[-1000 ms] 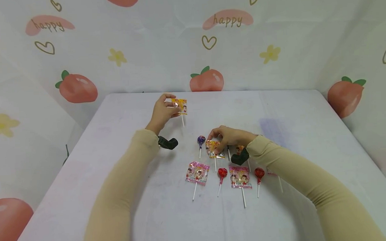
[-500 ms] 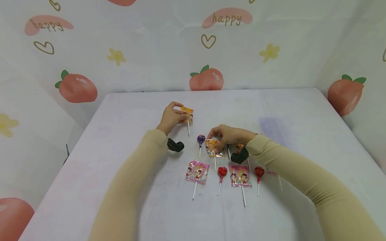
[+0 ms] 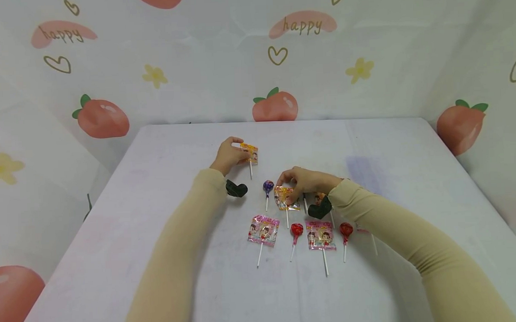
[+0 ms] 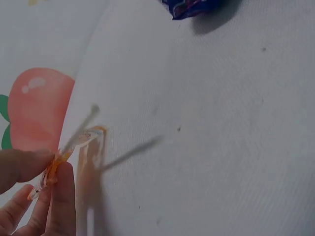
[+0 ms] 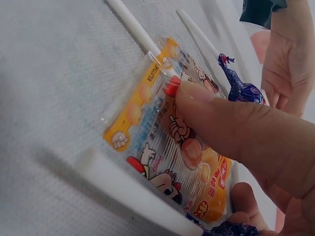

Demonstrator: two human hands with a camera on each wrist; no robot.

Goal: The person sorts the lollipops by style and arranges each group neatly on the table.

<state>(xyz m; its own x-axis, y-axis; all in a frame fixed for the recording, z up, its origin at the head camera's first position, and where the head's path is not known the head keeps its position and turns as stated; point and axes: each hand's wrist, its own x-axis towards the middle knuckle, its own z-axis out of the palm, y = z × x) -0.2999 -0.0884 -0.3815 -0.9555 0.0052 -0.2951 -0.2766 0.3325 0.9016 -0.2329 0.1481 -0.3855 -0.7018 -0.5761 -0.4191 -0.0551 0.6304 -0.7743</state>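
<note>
Packet (image 3: 254, 153), yellow, pinched by my left hand (image 3: 230, 156) beyond the purple lollipop (image 3: 268, 185), its contact with the table (image 3: 230, 292) unclear; my right hand (image 3: 307, 180) pinches a second packet (image 5: 162, 142) just right of that lollipop. Both should handle light and slippery, best held across the middle.

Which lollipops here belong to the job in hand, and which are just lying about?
In use:
orange lollipop, pinched by the left hand
second orange lollipop, held by the right hand

Lying about, though probably the same set:
purple lollipop
two red lollipops
three pink lollipops, one partly hidden

Others beside the right hand are too hidden to sort.
</note>
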